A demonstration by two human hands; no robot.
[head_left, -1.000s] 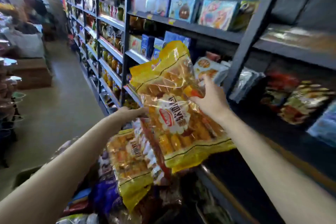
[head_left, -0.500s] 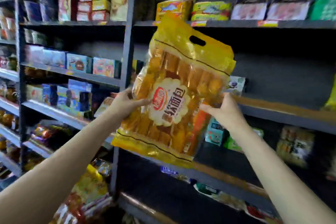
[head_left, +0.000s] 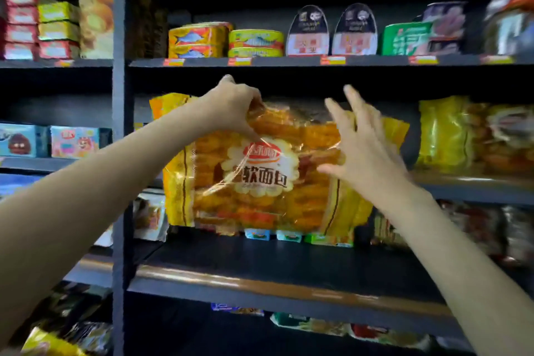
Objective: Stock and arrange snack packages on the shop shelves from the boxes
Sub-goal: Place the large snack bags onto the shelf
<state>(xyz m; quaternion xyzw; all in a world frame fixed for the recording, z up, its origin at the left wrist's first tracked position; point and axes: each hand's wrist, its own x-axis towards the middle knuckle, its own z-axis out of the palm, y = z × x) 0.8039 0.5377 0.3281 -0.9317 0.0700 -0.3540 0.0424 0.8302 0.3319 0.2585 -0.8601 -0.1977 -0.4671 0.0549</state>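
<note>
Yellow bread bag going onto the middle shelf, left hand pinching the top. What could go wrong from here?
1. The yellow bread bag is upright, pinched at its top by the left hand; the right hand has its fingers spread. Once released, the bag may tip forward off the shelf.
2. Small packets lie at its base; the bag may sit unevenly or push them back.
3. The pinch creases the film and may strain it.

dark metal shelving (head_left: 260, 286), grey upright post (head_left: 118, 153), dim light

Yellow bread package (head_left: 260, 170) upright on dark shelf (head_left: 260, 277), left hand (head_left: 231, 107) pinching its top, right hand (head_left: 364, 150) spread against its front.
</note>
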